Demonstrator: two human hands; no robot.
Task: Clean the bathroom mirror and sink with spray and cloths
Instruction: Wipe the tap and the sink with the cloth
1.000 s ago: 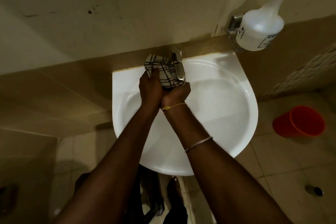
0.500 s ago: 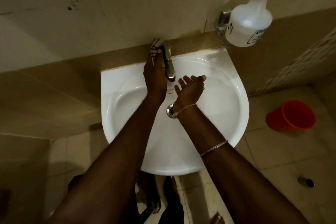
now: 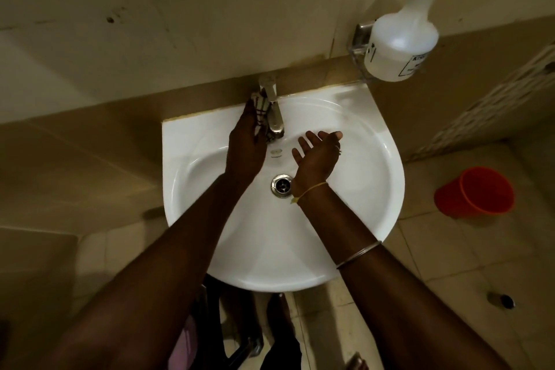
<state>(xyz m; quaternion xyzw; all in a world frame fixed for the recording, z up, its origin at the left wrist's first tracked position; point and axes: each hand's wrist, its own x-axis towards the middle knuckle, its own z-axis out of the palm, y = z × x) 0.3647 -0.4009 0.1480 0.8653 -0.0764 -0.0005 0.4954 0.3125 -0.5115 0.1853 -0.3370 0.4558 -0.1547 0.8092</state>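
A white sink point(image 3: 360, 219) hangs on the wall with a chrome tap point(image 3: 274, 112) at its back and a metal drain point(image 3: 281, 185) in the bowl. My left hand point(image 3: 244, 147) holds a white checked cloth point(image 3: 261, 111) against the left side of the tap. My right hand point(image 3: 315, 156) hovers over the bowl to the right of the tap, palm up and fingers spread, holding nothing. A white spray bottle point(image 3: 401, 42) with a blue collar stands on a small metal shelf at the upper right.
An orange bucket point(image 3: 476, 192) stands on the tiled floor to the right of the sink. A small floor drain point(image 3: 501, 300) lies further right and nearer. A brown tiled ledge point(image 3: 90, 144) runs behind and left of the sink. My feet show below the basin.
A second ago both hands gripped the cloth at the tap. My right hand has let go and opened over the bowl, uncovering the drain. My left hand keeps the cloth beside the tap.
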